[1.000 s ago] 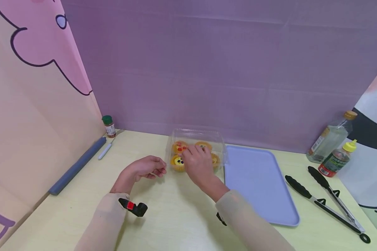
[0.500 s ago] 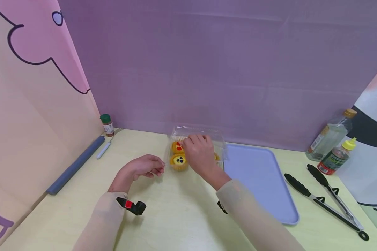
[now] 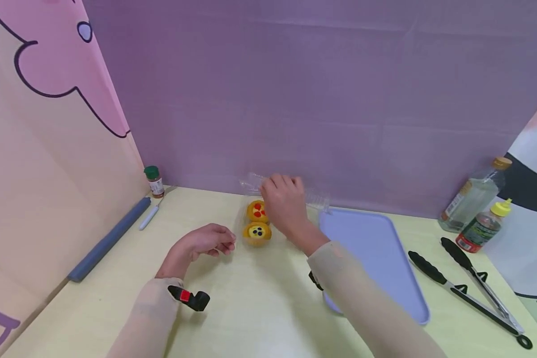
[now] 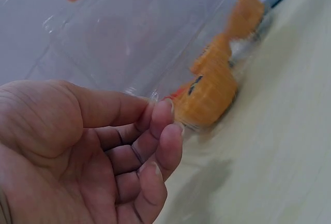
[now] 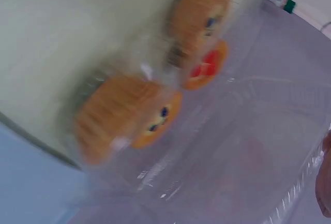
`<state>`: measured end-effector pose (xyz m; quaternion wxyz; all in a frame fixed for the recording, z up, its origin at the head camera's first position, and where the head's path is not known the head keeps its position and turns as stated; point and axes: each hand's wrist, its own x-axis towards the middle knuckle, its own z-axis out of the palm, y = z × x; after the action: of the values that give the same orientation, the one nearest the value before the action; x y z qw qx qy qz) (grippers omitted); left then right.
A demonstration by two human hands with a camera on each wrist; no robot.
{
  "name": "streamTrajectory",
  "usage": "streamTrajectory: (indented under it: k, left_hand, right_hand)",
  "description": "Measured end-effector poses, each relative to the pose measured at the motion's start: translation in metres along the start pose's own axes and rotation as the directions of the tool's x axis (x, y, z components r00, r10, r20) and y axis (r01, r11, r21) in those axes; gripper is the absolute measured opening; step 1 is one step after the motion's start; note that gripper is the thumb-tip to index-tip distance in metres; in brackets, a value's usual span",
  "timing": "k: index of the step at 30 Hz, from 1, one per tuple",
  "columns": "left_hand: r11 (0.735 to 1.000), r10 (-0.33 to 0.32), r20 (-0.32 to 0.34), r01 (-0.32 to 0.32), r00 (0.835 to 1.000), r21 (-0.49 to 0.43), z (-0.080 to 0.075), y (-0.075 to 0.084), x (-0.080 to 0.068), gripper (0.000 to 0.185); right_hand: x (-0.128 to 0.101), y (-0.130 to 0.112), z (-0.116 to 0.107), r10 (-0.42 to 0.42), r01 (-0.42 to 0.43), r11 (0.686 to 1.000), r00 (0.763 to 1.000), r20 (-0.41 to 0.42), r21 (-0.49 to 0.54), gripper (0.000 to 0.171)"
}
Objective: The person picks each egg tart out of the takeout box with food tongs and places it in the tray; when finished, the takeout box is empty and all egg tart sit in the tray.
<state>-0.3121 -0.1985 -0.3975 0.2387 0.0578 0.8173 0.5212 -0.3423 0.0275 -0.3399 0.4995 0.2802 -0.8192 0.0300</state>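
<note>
A clear plastic box [image 3: 250, 221] stands near the back of the pale table with small orange tarts in it; a red-topped tart [image 3: 257, 211] and a yellow-topped tart [image 3: 257, 232] show. My right hand [image 3: 281, 186] grips the box's clear hinged lid [image 3: 315, 200], which is raised towards the purple wall. My left hand [image 3: 223, 244] pinches the box's front left rim. In the left wrist view the left hand [image 4: 161, 109] pinches the rim [image 4: 135, 90] beside a tart [image 4: 212, 95]. The right wrist view shows blurred tarts [image 5: 129, 118] under the lifted lid [image 5: 248, 131].
A lilac tray [image 3: 376, 258] lies right of the box. Black tongs [image 3: 467, 291] and two bottles [image 3: 472, 196] [image 3: 481, 226] are at the far right. A green-capped spice jar [image 3: 154, 180], a white-handled knife [image 3: 149, 216] and a grey-blue bar [image 3: 109, 238] sit at the left.
My right hand has risen and moved back, swinging the clear lid up off the tarts. My left hand has stayed at the box's front left rim.
</note>
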Motion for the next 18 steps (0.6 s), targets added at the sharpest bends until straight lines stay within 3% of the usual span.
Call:
streamTrajectory:
  k: [7,13,18]
  left_hand:
    - [1.000,-0.005,-0.041,0.006,0.999,0.024,0.002,0.004,0.001,0.030]
    - [1.000,-0.013,-0.052,0.014,0.999,0.020,0.003,0.003,0.000,0.030]
    - [1.000,-0.015,-0.053,0.016,0.998,0.006,0.004,0.001,0.001,0.030]
  right_hand:
    - [0.026,0.012,-0.003,0.016,-0.010,0.998,0.995,0.103,-0.055,0.021]
    - [0.032,0.012,-0.005,0.065,-0.052,0.996,0.976,0.206,-0.072,0.022]
    - [0.034,0.012,-0.005,0.137,-0.123,0.989,0.972,0.191,-0.084,0.021]
